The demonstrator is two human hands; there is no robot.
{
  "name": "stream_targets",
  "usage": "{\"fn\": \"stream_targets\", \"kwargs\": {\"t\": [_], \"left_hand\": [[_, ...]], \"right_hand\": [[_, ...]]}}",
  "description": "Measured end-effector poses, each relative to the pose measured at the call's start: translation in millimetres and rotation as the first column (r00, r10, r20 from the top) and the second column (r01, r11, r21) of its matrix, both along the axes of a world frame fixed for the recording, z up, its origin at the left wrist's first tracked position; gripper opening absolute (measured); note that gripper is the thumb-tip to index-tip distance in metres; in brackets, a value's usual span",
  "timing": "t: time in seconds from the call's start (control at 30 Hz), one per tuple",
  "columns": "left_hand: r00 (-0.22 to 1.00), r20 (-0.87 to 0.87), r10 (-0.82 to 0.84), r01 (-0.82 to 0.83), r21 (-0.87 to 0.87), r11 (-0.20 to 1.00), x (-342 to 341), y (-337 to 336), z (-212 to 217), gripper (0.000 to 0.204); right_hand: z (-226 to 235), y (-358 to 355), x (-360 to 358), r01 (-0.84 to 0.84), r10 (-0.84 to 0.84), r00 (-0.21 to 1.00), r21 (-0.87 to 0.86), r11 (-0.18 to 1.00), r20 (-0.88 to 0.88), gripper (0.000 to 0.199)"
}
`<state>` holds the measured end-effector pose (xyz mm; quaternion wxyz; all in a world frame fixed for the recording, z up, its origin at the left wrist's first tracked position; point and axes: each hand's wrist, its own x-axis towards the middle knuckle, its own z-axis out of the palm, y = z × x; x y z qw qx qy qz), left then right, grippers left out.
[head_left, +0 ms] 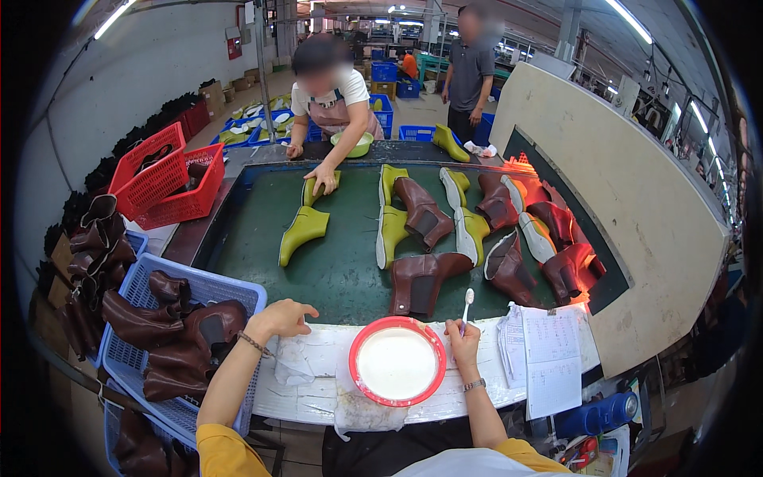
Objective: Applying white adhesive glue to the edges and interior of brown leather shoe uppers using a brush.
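Note:
My right hand (463, 342) grips a small toothbrush-like brush (466, 308), its white head pointing up. Right beside that hand is a red-rimmed bowl (354, 380) of white liquid, resting on a cloth on the white board. My left hand (284, 318) holds nothing; its fingers are apart and slightly bent, left of the bowl. Beyond the bowl, a brown ankle boot (417, 282) lies on the green belt (342, 274). Several more brown boots and yellow-green shoe lasts with pale soles lie farther along it, some at the right in red light.
At left stand a blue basket (258, 296) of brown boots and red crates (208, 189). Papers and an open notebook (554, 362) lie right of my right hand. Across the belt, a person (338, 103) touches a yellow-green last; another person (470, 79) stands behind. A beige panel (612, 207) borders the right.

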<state>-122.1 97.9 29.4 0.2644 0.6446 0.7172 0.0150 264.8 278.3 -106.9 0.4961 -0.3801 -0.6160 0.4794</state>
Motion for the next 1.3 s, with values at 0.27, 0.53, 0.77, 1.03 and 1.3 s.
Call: {"fn": "stream_targets", "kwargs": {"t": [0.27, 0.53, 0.77, 1.03, 1.3], "left_hand": [[0.999, -0.031, 0.006, -0.007, -0.014, 1.0, -4, 4, 1, 0.05], [1.0, -0.016, 0.015, -0.015, -0.021, 1.0, 2, 3, -4, 0.049], [0.993, -0.103, -0.057, 0.077, 0.196, 0.978, -17, 4, -31, 0.049], [0.984, -0.178, -0.014, 0.095, 0.454, 0.886, 16, -6, -6, 0.029], [0.617, -0.215, 0.757, -0.463, 0.678, 0.571, -17, -130, 107, 0.028]], "right_hand": [[0, 2, -2, -0.007, 0.007, 1.0, -0.004, 1.0, -0.008, 0.034], [-3, -1, 9, 0.012, -0.01, 0.999, -0.048, 0.999, 0.035, 0.032], [-8, 7, -3, 0.044, -0.045, 0.998, 0.025, 0.999, 0.053, 0.035], [-33, 26, 4, -0.023, 0.024, 0.999, 0.022, 0.999, -0.043, 0.034], [-19, 20, 5, 0.015, -0.015, 1.0, -0.014, 1.0, -0.004, 0.036]]}}
